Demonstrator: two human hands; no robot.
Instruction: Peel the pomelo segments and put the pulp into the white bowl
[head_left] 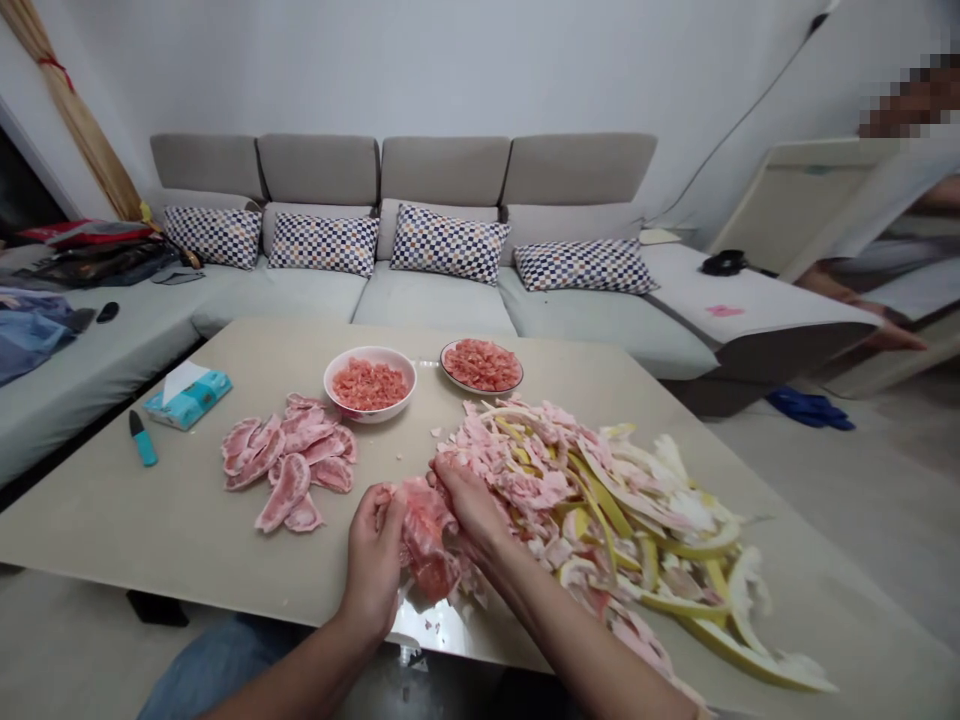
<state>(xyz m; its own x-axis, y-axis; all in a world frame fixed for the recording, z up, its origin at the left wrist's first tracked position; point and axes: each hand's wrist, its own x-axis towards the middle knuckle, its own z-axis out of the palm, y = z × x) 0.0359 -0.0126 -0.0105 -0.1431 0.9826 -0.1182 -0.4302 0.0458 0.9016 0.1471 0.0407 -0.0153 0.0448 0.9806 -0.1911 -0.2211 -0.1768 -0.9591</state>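
Between my two hands is a pink pomelo segment, its membrane partly pulled back from the flesh. My left hand grips its left side with curled fingers. On the other side my right hand pinches the membrane at the upper right; some fingertips are hidden. Left of my hands lies a group of unpeeled pomelo segments. A white bowl and a dark-rimmed plate farther back hold loose pink flesh. To the right spreads a big pile of yellow-green peel and pink membrane scraps.
A small knife with a turquoise handle and a blue tissue pack lie at the table's left. Behind the table stands a grey sofa with checked cushions. A person is at the far right, beside the sofa's end.
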